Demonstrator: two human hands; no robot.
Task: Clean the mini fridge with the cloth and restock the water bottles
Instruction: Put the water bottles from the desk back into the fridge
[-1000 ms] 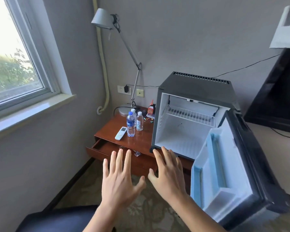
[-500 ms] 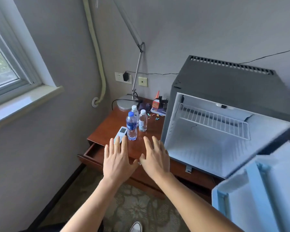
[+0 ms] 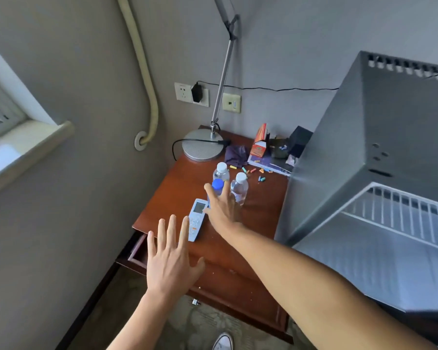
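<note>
right hand (image 3: 223,208), fingers spread wide, touches the blue-capped bottle (image 3: 217,186); left hand (image 3: 171,258) splayed at seven o'clock.

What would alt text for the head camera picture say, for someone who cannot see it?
A person's right hand reaches, fingers spread, to a blue-capped water bottle on a wooden desk, beside two white-capped bottles. The left hand hovers open by a remote; an open mini fridge stands right.

No legible text anywhere.
</note>
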